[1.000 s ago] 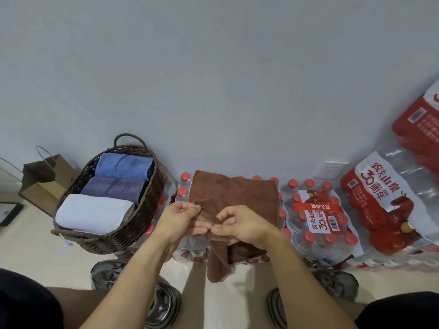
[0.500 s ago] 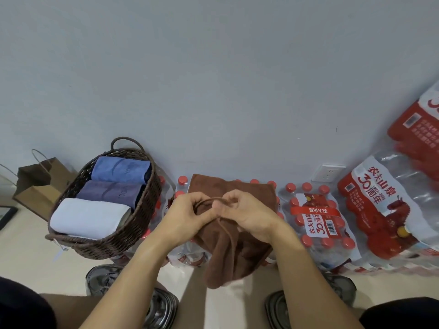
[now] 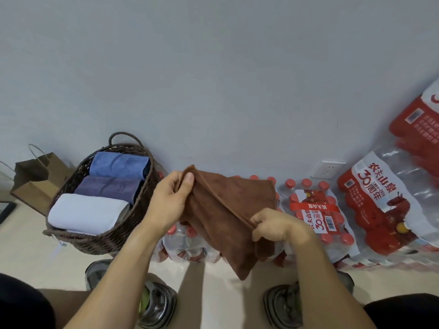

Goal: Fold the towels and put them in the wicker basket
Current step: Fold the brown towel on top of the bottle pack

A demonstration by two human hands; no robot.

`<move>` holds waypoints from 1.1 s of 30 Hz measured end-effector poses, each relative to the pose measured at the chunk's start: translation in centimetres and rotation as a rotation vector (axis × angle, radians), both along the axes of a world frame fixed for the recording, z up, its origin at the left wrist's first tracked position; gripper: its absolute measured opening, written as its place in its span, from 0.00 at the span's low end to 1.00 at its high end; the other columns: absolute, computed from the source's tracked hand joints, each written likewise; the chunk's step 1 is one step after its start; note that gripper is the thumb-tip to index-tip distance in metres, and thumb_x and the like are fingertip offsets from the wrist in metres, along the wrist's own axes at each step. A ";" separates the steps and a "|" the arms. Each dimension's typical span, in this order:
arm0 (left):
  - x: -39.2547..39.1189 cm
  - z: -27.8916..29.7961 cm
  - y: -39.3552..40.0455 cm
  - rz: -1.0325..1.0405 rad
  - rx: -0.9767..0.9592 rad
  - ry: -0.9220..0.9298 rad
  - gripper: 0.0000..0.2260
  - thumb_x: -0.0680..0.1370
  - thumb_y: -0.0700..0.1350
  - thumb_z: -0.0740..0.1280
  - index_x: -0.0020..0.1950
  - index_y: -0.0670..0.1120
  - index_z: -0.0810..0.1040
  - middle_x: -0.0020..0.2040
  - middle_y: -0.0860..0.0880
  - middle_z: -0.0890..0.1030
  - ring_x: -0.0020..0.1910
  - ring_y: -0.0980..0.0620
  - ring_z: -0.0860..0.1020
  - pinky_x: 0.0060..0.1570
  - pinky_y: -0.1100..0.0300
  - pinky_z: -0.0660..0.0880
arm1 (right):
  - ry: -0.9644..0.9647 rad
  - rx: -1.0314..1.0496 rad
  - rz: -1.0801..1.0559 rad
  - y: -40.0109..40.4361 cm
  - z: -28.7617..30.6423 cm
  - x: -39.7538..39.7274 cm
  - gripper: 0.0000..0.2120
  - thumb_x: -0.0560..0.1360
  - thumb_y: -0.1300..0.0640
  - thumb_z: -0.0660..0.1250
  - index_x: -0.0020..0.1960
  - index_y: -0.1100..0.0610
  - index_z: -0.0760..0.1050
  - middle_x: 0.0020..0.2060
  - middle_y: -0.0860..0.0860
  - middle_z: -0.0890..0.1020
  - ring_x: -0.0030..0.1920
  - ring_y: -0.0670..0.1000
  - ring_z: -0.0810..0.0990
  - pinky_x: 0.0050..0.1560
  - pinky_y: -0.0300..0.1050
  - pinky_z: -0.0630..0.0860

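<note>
Thumb and fingers of my left hand (image 3: 172, 200) are pinching one top corner of the brown towel (image 3: 228, 217), and my right hand (image 3: 275, 225) is gripping the hemmed edge lower down, so the cloth is stretching on a slant between them in the air. It is hanging in front of the bottle packs (image 3: 316, 210) by the wall, its loose end dangling toward the floor between my shoes. I am judging this as an early fold: the towel is looking doubled over, soft and limp, with no neat rectangle yet. To my left the basket (image 3: 71, 238) is sitting on the floor, already holding three folded towels side by side, white (image 3: 88, 213) nearest me, then purple (image 3: 108, 188), then blue (image 3: 118, 163). So most of the job is looking done; this brown one is needing its folds finished and a place in the basket.
</note>
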State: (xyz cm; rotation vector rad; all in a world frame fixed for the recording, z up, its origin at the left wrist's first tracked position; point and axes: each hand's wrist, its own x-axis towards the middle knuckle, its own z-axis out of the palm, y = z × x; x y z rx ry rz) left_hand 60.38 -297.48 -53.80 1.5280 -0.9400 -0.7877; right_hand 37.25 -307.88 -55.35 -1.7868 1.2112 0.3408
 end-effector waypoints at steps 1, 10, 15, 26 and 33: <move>0.4 0.0 0.0 0.012 0.012 -0.014 0.23 0.80 0.56 0.63 0.48 0.34 0.72 0.38 0.44 0.73 0.38 0.48 0.71 0.41 0.52 0.68 | 0.011 0.025 -0.048 -0.2 -0.2 -0.9 0.05 0.71 0.60 0.70 0.45 0.54 0.83 0.46 0.53 0.85 0.50 0.55 0.83 0.54 0.51 0.81; 2.7 -1.9 0.5 -0.176 0.259 -0.082 0.11 0.82 0.47 0.63 0.46 0.45 0.82 0.37 0.49 0.82 0.36 0.52 0.79 0.38 0.59 0.76 | -0.568 0.466 -0.440 -1.7 0.5 -7.2 0.16 0.74 0.75 0.60 0.58 0.66 0.77 0.50 0.64 0.80 0.47 0.58 0.80 0.43 0.44 0.81; 3.3 -3.0 -0.6 -0.102 0.290 0.031 0.12 0.82 0.46 0.63 0.48 0.40 0.81 0.39 0.45 0.81 0.38 0.48 0.77 0.42 0.56 0.74 | -0.686 0.534 -0.489 -2.0 0.4 -8.5 0.15 0.75 0.63 0.69 0.61 0.65 0.79 0.58 0.66 0.81 0.56 0.64 0.80 0.56 0.54 0.79; 4.8 -6.9 -7.9 0.091 0.282 -0.246 0.10 0.82 0.48 0.62 0.47 0.44 0.78 0.42 0.47 0.82 0.43 0.47 0.80 0.46 0.50 0.77 | -0.660 -0.094 -0.841 -6.1 -5.5 -2.4 0.12 0.83 0.56 0.59 0.50 0.54 0.82 0.46 0.53 0.87 0.49 0.53 0.85 0.48 0.45 0.81; 5.7 -9.7 -12.5 0.077 0.321 -0.528 0.09 0.83 0.47 0.59 0.50 0.44 0.76 0.44 0.45 0.81 0.46 0.41 0.78 0.44 0.53 0.72 | -0.314 -0.458 -0.653 -11.3 -9.2 -1.7 0.11 0.83 0.54 0.59 0.52 0.58 0.78 0.45 0.51 0.81 0.49 0.54 0.79 0.51 0.42 0.71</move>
